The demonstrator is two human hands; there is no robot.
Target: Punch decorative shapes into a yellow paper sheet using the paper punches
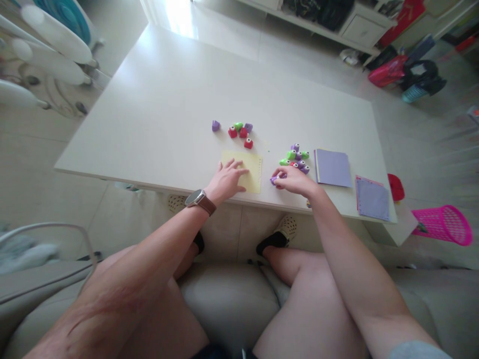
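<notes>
My left hand [227, 182] lies flat with its fingers spread on a yellow sheet [254, 172] that has small marks or holes along its right edge. To the right of the sheet, my right hand [290, 180] has its fingers closed on a small purple punch [274, 180] at the table's near edge. Just beyond that hand sits a cluster of small purple, green and red punches [292, 155]. Behind the yellow sheet stand several more, among them a red punch [248, 143], a green punch [238, 126] and, apart at the left, a purple punch [216, 126].
On the white table [157, 109], a stack of purple paper [333, 168] lies right of the cluster, with another purple sheet stack [372, 198] near the right corner. A pink basket [443, 224] is beyond that corner. A white cabinet [362, 31] stands across the floor.
</notes>
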